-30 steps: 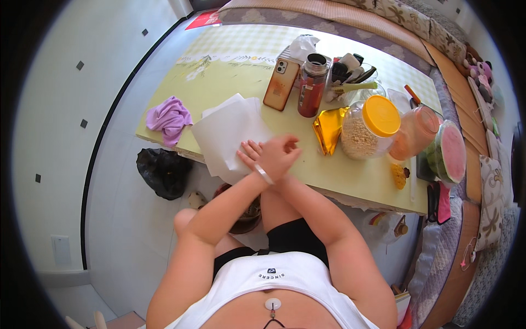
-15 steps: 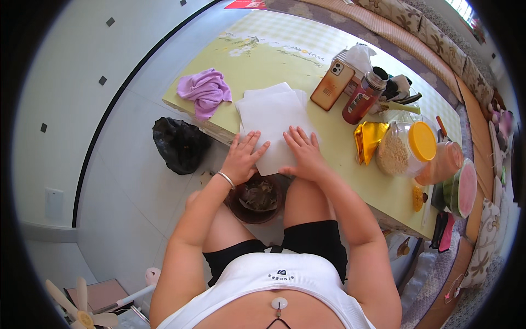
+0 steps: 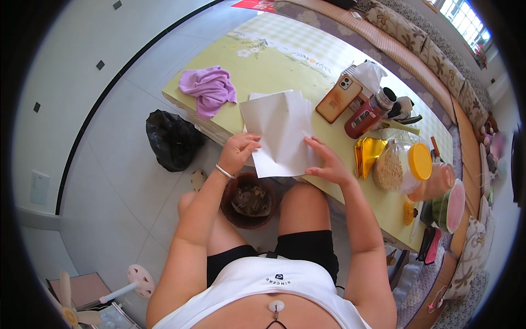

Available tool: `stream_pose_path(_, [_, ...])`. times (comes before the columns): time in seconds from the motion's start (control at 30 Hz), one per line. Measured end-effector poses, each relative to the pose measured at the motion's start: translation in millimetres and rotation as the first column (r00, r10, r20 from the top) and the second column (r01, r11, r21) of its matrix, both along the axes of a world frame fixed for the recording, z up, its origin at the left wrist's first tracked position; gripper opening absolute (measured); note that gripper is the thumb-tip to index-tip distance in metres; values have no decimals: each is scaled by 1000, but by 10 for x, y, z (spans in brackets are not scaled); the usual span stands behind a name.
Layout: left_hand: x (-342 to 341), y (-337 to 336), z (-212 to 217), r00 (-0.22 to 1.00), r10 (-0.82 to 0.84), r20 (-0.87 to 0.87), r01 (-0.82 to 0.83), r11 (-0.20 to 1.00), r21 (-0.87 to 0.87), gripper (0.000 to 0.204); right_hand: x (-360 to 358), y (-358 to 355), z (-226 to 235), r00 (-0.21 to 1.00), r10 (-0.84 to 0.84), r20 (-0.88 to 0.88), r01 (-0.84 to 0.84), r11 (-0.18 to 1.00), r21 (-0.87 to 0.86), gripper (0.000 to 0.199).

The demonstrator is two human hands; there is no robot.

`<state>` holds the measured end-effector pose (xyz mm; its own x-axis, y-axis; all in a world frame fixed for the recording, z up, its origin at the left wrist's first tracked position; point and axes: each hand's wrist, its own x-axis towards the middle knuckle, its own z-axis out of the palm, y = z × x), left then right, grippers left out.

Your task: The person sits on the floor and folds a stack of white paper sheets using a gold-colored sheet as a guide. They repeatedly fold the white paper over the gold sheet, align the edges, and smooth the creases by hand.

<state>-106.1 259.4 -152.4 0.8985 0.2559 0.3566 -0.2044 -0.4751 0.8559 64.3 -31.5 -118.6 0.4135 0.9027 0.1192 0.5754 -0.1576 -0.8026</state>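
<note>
A white sheet of paper (image 3: 279,131) lies askew over other white sheets (image 3: 300,97) near the table's front edge, its surface buckled and its lower end reaching past the edge. My left hand (image 3: 239,152) pinches the sheet's left side, fingers bent and closed. At the opposite side is my right hand (image 3: 331,163), its thumb and fingers spread apart, with fingertips touching the paper's right margin. Under the sheet's lower end, between my knees, stands a dark brown bin (image 3: 249,200) with scraps in it.
A purple cloth (image 3: 209,90) lies at the table's left corner, above a black plastic bag (image 3: 174,141) on the floor. To the right are a phone (image 3: 338,98), a red bottle (image 3: 368,115), golden foil packets (image 3: 370,153), a yellow-lidded jar (image 3: 397,167) and a cut watermelon (image 3: 450,205).
The top sheet has turned askew and buckled upward. My left hand has gone from lying flat to pinching its side, and my right hand has slid outward to its right margin.
</note>
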Motion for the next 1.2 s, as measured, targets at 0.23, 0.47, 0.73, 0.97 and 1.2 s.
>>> stream_pose_path(0.23, [-33,-80,32,997,53,51,-62,981,186,25,19,78,-31,965,-70,252,73,997,-2,68])
stream_pose_path(0.47, [-31,-51,206,992,-59,109,6,902,431,38,31,357,133,896,-55,441,141,976,-165,33])
stream_pose_path(0.73, [-39,51,39,992,-68,102,24,924,382,28,41,420,152,826,-6,563,74,992,-98,51])
stream_pose_path(0.97, [61,-41,-23,982,134,131,-153,977,151,16,294,290,26,974,198,-105,-211,970,-123,98])
stream_pose_path(1.2, [72,-139,-104,921,345,181,-376,908,187,14,291,188,1,893,207,-400,-200,978,61,116])
